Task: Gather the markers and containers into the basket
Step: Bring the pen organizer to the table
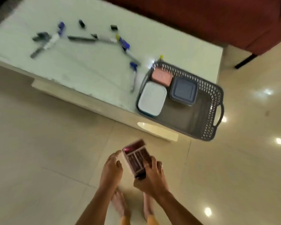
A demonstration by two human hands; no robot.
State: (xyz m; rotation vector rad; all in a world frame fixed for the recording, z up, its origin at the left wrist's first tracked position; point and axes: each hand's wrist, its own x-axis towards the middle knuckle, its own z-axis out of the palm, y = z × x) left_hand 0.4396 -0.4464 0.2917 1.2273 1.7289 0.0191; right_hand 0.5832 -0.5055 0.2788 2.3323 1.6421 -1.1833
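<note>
Markers (81,38) lie scattered over the far left part of the tabletop (91,75); one marker lies just beside the basket. The left hand (111,168) is loose, fingers apart, right beside a pink box (135,158). The right hand (150,174) grips that box, low over the floor. The basket (208,111) sits on the tabletop's right corner with three containers (152,98) inside. I think the box goes in next, into the bare near side.

Four containers (152,98), perhaps seven markers (81,38)
</note>
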